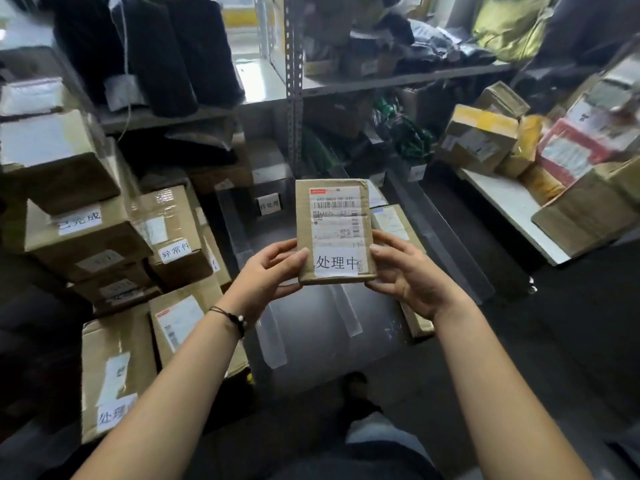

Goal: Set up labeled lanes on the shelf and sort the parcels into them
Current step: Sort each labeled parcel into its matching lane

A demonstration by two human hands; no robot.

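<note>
I am pinching the parcel (334,216) in my left grip (272,271) and right grip (408,277), fingers mostly hiding behind it. Its small print (337,233) is blurring out.

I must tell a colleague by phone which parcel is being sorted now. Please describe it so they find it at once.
Find the grey shelf post in the middle. Below it, the left hand and right hand hold a thin brown parcel. Unlike the thicker boxes stacked at left, it alone is held.
</note>
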